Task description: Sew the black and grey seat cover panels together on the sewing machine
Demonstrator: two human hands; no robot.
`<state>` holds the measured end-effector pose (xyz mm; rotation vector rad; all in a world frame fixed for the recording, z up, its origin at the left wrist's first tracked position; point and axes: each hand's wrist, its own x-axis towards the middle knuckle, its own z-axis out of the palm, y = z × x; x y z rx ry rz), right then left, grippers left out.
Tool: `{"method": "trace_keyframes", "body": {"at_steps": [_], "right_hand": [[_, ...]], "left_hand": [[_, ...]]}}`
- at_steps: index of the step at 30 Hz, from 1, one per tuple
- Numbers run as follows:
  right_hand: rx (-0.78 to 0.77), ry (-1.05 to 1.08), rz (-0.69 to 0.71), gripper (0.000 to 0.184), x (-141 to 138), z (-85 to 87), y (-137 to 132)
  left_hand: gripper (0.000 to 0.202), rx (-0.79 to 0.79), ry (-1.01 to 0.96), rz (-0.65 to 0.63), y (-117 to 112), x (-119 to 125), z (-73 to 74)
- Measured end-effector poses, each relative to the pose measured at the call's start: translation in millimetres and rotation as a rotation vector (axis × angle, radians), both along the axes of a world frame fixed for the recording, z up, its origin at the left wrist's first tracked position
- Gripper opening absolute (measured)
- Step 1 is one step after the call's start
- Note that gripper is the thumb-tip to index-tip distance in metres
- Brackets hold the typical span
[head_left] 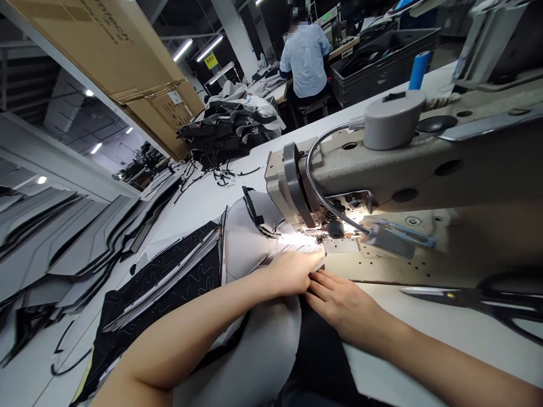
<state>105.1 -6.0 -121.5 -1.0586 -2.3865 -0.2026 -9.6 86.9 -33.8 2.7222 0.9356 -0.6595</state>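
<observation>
A grey fabric piece (248,240) with black trim lies under the needle area (322,237) of a beige sewing machine (407,164). My left hand (292,271) rests on the fabric just before the needle, fingers pressed together on the cloth edge. My right hand (339,297) lies beside it, fingers stretched flat and pressing the fabric down on the machine bed. Both hands touch at the fingertips. A lamp on a flexible neck (326,203) lights the needle spot.
Black quilted panels (169,277) lie left of my arm. Large scissors (487,299) rest on the table at right. Stacks of grey and black cut pieces (63,249) fill the left side. A fabric pile (233,127), cardboard boxes (127,51) and a seated person (305,56) are farther back.
</observation>
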Motion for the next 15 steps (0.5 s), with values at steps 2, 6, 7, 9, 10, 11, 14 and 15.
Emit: {"method": "trace_keyframes", "body": {"at_steps": [2, 6, 7, 9, 10, 11, 14, 15], "right_hand": [[0.001, -0.058, 0.029, 0.028, 2, 3.7, 2], [-0.112, -0.136, 0.105, 0.026, 10, 7.6, 6], [-0.125, -0.129, 0.110, 0.028, 12, 6.7, 6], [-0.102, -0.093, 0.091, 0.031, 13, 2.5, 5], [-0.072, -0.075, 0.077, 0.032, 12, -0.5, 4], [-0.041, -0.057, 0.060, 0.033, 11, -3.5, 2], [0.021, -0.033, 0.009, 0.036, 4, -10.8, -3], [0.033, -0.033, -0.004, 0.037, 2, -12.1, -5]], "left_hand": [[0.047, 0.039, 0.056, -0.045, -2, -2, 2.7], [0.047, 0.092, 0.091, -0.085, -1, -8, 6.0], [0.048, 0.099, 0.094, -0.085, 0, -10, 5.9], [0.053, 0.097, 0.089, -0.082, 3, -13, 4.7], [0.056, 0.090, 0.084, -0.078, 4, -14, 3.9], [0.058, 0.081, 0.073, -0.070, 4, -15, 2.9], [0.059, 0.060, 0.017, -0.025, 5, -13, 0.3], [0.058, 0.048, 0.002, -0.010, 5, -13, -0.5]]}}
